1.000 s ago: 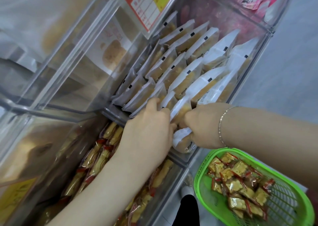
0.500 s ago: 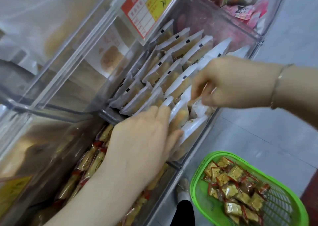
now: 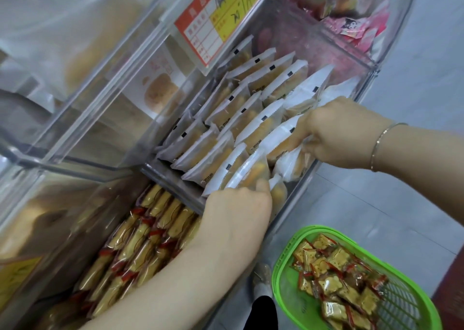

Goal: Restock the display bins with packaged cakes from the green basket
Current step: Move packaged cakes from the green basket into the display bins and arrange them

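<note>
**Gripping frosted cake packets in a clear bin**

Curling round the near end of one frosted white packet (image 3: 247, 172), the left hand (image 3: 236, 211) holds it at the front edge of the clear plastic bin (image 3: 369, 78). The right hand (image 3: 336, 131) pinches another crinkled packet (image 3: 292, 162) at the bin's right wall. Packaged cakes (image 3: 251, 118) stand on edge in overlapping rows, serrated seals uppermost, long axes running from near left to far right. A green slatted basket (image 3: 283, 292) lower right holds small glossy gold-and-red packets (image 3: 334, 279). A thin metal bracelet (image 3: 380, 141) circles the right wrist.
</note>
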Motion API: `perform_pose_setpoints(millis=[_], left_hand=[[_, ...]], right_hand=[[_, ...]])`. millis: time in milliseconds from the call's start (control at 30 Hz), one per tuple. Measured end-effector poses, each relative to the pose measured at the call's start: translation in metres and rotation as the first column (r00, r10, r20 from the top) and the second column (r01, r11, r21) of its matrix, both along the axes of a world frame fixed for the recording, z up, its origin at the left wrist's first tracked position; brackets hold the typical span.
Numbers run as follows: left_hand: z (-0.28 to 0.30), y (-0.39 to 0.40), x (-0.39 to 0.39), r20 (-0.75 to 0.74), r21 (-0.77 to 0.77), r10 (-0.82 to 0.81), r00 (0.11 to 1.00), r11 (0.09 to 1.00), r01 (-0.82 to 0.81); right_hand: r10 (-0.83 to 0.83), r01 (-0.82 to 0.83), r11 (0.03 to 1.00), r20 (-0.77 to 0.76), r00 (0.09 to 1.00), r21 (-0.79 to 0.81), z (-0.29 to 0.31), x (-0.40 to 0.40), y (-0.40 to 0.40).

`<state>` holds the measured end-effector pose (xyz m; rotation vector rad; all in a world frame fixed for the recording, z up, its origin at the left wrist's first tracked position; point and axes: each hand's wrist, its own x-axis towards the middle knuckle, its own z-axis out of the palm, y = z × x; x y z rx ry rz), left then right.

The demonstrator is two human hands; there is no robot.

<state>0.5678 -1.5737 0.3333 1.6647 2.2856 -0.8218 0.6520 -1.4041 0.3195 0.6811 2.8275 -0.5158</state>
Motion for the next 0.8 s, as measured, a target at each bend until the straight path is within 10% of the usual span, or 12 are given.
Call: perform_pose_setpoints(millis=[267,433,800], left_hand=[[0.009,-0.026,-0.002,0.228,0.235,-0.032,0.973,0.972,-0.023],[0.025,-0.028,-0.027,0.215,0.477,0.018,0.976,0.870,-0.121],[-0.004,-0.007,-0.060,0.115,0.294,0.131,0.985,0.943,-0.160]], right_hand=[[-0.062,0.062,0.998,-0.004,0.998,0.015,0.007,-0.007,0.004],[-0.144,0.123,0.989,-0.322,0.936,-0.084,0.012,-0.015,-0.014],[0.209,-0.215,0.966,-0.058,0.976,-0.144,0.000,-0.022,-0.075]])
